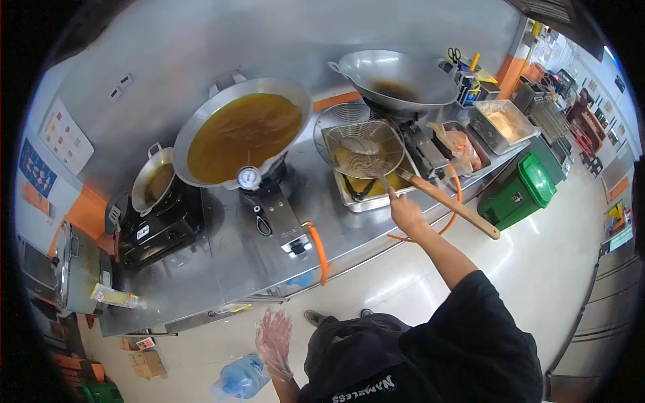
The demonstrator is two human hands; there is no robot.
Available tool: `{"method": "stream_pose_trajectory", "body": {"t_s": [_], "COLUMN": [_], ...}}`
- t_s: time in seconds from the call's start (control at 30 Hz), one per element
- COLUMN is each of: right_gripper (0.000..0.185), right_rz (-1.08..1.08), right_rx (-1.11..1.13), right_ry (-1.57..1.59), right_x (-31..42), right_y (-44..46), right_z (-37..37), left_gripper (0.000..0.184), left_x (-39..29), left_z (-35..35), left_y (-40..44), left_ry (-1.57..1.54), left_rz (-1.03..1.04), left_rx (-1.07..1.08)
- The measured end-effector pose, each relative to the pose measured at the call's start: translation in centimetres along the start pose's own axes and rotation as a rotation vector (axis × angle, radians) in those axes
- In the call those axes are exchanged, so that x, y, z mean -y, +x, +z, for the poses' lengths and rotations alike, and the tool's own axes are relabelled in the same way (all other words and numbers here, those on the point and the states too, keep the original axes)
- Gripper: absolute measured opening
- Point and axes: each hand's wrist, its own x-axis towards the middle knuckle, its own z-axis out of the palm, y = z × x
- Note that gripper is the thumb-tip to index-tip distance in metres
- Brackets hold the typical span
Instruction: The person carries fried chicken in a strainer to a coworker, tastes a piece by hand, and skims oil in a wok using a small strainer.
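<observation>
My right hand (407,213) is closed on the thin handle of a metal skimmer (360,146). The skimmer's head lies over a wire strainer (396,149) with a long wooden handle, which rests across a rectangular metal tray (371,203) with yellowish oil in it. Black-handled tongs lie in the tray. My left hand (274,339), in a clear plastic glove, hangs low in front of the counter with its fingers spread and nothing in them. To the left, a large pan (245,140) of brown oil has a round dial thermometer (248,177) at its rim.
Behind the tray stands a wok (400,77). Orange hoses (318,252) hang at the counter's front edge. A small pan (154,180) sits on the left burner. On the right are a metal container (502,126) and a green bin (521,195). A plastic bottle (242,377) stands below.
</observation>
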Motion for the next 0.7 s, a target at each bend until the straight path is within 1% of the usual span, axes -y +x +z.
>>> {"method": "stream_pose_trajectory", "body": {"t_s": [0.07,0.1,0.2,0.23,0.33,0.43,0.53,0.6,0.7], "right_gripper": [0.049,0.05,0.05,0.053,0.055,0.056,0.058,0.063,0.068], "right_rz": [0.006,0.025,0.018,0.038,-0.03,-0.003,-0.006,0.03,0.059], "right_rx": [-0.067,-0.066,-0.188,0.014,0.028,-0.083,0.013,0.057,0.085], "right_ry": [0.084,0.093,0.105,0.027,0.174,0.174,0.21,0.266,0.307], "right_x": [-1.6,-2.8,-3.7,-3.3,-3.7,-4.1,-3.5,-3.3,-3.2], "right_y": [0.5,1.2,0.3,-0.1,-0.8,-0.4,-0.6,-0.5,-0.2], "right_z": [-1.5,-1.6,0.1,0.5,1.6,-0.1,2.3,3.9,3.6], "left_gripper": [0.062,0.062,0.063,0.064,0.067,0.07,0.07,0.069,0.069], "left_x": [2.4,3.4,6.5,7.5,10.4,12.2,12.9,13.0,12.2], "left_z": [1.1,1.7,3.4,3.6,3.1,2.7,3.0,3.0,4.0], "left_y": [-1.3,-1.8,-4.2,-5.0,-7.5,-9.6,-11.0,-11.3,-10.7], "left_ry": [0.007,0.016,0.018,0.016,0.078,0.07,0.068,0.09,0.143], "left_rz": [-0.018,-0.027,-0.008,0.001,0.007,0.03,0.032,0.02,-0.015], "left_rx": [0.013,0.016,-0.033,-0.059,-0.012,-0.064,-0.053,-0.035,-0.013]}}
